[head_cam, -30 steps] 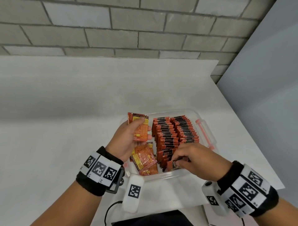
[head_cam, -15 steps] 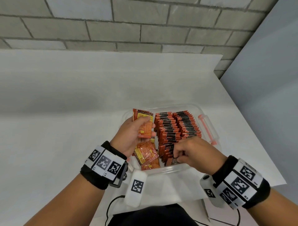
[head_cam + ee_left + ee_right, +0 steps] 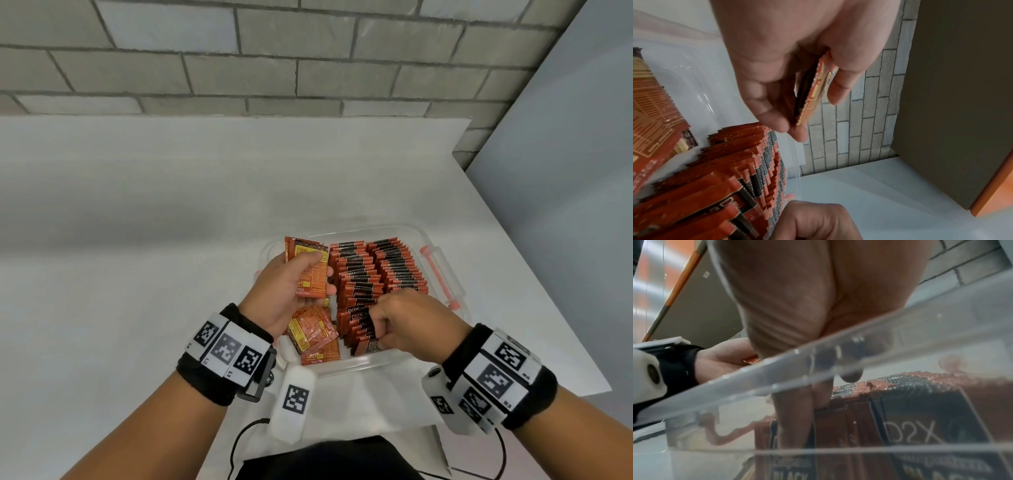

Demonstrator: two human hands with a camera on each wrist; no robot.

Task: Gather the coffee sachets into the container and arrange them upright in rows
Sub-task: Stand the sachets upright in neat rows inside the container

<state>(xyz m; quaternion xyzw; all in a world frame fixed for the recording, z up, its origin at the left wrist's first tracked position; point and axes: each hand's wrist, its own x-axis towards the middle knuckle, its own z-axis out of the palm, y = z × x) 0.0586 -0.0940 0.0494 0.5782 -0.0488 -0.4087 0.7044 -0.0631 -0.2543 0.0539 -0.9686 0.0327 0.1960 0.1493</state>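
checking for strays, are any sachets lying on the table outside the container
No: in the head view every sachet sits inside the container or in the left hand; the table around it shows none.

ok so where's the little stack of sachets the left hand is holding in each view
Head: held sachets, gripped by the left hand, above the container's left part.
Left wrist: edge-on between thumb and fingers, upper centre.
Right wrist: only an orange sliver in the left hand, centre-left behind the rim.
Shared landmark: the upright sachet rows.
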